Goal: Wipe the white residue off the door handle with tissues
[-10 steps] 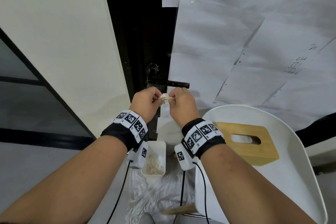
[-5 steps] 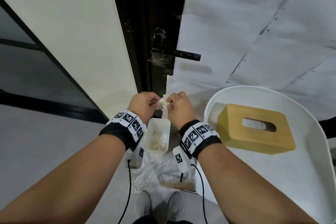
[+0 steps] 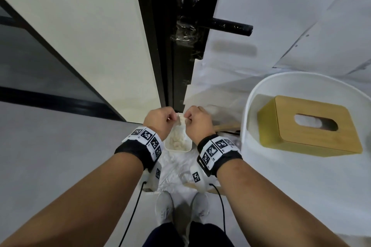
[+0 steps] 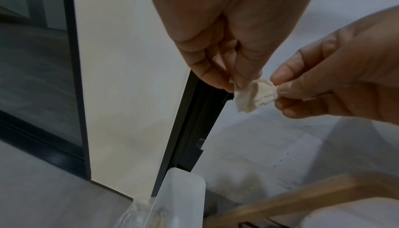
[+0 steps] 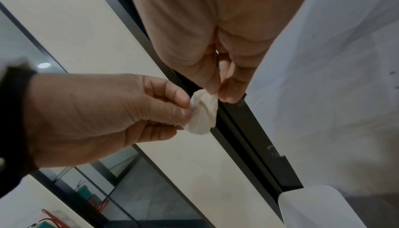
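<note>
Left hand point(image 3: 158, 121) and right hand point(image 3: 197, 123) are both pinching a small crumpled white tissue wad point(image 4: 254, 95), likely discarding it into the white plastic bin point(image 3: 178, 147) below them.

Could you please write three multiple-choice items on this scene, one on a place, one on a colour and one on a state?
1. Where does the tissue box stand?
A. On the white stool
B. On the floor beside the shoes
C. On the door handle

2. What colour is the door handle?
A. Silver
B. Black
C. Gold

3. How is the crumpled tissue held?
A. Pinched by the left hand alone
B. Lying loose in the bin
C. Pinched between the left hand and the right hand

Answers: 1 A, the wooden box rests on the round white seat. 2 B, the lever is black with pale smears near its base. 3 C, both wrist views show fingertips of each hand pinching the wad.
</note>
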`<state>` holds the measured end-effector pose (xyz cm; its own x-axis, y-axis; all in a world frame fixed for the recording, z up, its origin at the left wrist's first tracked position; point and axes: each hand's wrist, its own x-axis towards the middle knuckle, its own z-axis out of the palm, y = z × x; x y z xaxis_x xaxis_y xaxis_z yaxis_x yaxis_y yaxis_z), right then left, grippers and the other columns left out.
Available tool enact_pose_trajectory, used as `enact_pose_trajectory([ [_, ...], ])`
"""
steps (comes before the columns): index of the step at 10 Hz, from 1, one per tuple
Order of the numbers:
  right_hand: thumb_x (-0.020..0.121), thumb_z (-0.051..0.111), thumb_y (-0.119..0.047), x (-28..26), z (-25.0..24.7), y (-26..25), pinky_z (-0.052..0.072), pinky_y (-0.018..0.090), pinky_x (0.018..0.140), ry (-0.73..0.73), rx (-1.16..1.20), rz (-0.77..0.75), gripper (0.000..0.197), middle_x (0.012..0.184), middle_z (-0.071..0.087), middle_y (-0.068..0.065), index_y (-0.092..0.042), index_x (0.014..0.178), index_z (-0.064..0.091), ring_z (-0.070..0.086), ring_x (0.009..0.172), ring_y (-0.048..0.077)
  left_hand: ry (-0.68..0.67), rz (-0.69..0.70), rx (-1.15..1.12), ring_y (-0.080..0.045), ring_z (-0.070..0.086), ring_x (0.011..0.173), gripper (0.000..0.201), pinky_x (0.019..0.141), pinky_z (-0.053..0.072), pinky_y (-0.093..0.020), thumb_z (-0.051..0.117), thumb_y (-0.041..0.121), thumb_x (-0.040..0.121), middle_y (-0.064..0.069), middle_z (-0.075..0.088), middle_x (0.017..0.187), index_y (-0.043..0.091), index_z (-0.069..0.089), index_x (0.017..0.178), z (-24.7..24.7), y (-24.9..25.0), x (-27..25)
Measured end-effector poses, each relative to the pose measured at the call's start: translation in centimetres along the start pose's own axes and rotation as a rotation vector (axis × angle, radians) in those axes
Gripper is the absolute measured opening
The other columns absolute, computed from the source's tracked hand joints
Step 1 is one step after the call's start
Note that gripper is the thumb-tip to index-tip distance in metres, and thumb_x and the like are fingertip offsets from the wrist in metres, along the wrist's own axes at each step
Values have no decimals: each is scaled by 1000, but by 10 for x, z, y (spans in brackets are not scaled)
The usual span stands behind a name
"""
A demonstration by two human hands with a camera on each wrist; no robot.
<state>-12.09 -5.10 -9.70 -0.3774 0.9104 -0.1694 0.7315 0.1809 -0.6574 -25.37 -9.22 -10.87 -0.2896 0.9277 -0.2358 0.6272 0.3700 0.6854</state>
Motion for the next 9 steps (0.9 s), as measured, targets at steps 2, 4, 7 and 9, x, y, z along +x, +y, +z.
enact_pose_trajectory([
  [2, 81, 50, 7, 3, 27, 9, 43, 22, 86, -93, -31, 53, 25, 108, 58, 14, -4, 98, 66, 59, 97, 28, -97, 31, 162, -26, 63, 100, 22, 86, 44, -25, 58, 13, 90, -8, 69, 109, 16, 74, 106, 16, -30, 1],
  [4, 84, 49, 6, 3, 38, 19, 29, 9, 77, -148, -75, 88, 30, 115, 55, 15, -2, 107, 65, 56, 103, 26, -172, 95, 167, -27, 59, 113, 36, 98, 40, -25, 48, -1, 89, -12, 65, 120, 9, 67, 117, 27, -43, 0],
  [7, 87, 51, 0, 5, 40, 33, 37, 26, 102, -237, -140, 162, 40, 132, 53, 16, -5, 127, 56, 52, 120, 29, -341, -47, 263, -17, 30, 142, 55, 112, 23, -23, 38, -2, 93, 0, 21, 159, 19, 39, 144, 48, -54, 5],
  [9, 87, 50, 2, 5, 42, 37, 39, 25, 99, -229, -119, 159, 41, 131, 50, 15, -6, 126, 55, 52, 119, 28, -253, -79, 186, -16, 31, 141, 56, 111, 22, -21, 38, -1, 94, 2, 25, 157, 21, 37, 145, 50, -49, 3],
])
